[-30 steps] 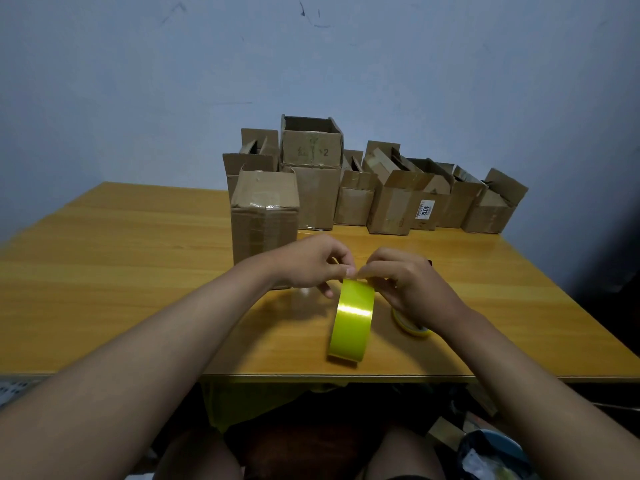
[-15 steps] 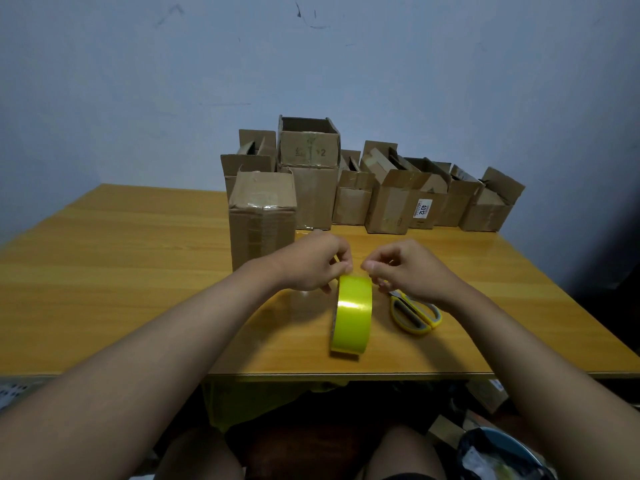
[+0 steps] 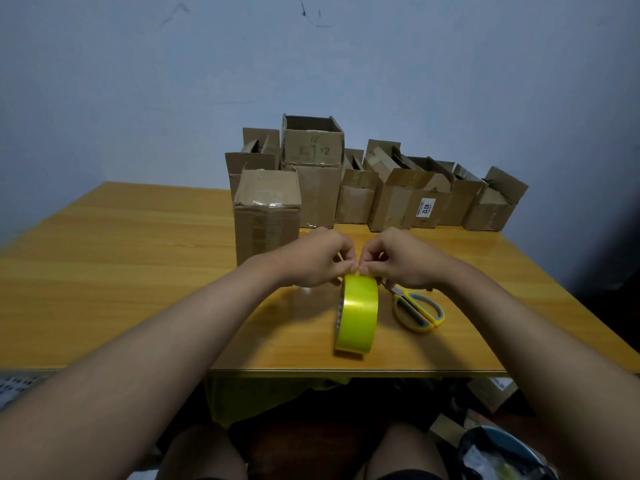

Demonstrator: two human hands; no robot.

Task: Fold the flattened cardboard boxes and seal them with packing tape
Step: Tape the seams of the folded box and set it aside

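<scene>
Several brown cardboard boxes [image 3: 367,188] stand in a cluster at the far edge of the yellow-orange wooden table [image 3: 121,271], against a pale blue wall [image 3: 138,81]; most have their top flaps standing open, and one carries a white label printed 4012 [image 3: 426,206]. One taller brown cardboard box with its top taped closed [image 3: 266,209] stands in front of the others, just behind the left forearm and partly hidden by it. A pair of scissors with yellow and grey handles [image 3: 417,311] lies flat on the table just right of the tape, its blades hidden under the right hand. The wide roll of glossy yellow packing tape [image 3: 356,317] stands on its edge near the table's front edge, between the two forearms. Both arms reach forward and meet above the roll. The left hand [image 3: 318,261] and the right hand [image 3: 401,261] have their fingers curled, with fingertips pinching at the top of the roll, thumbs nearly touching.
</scene>
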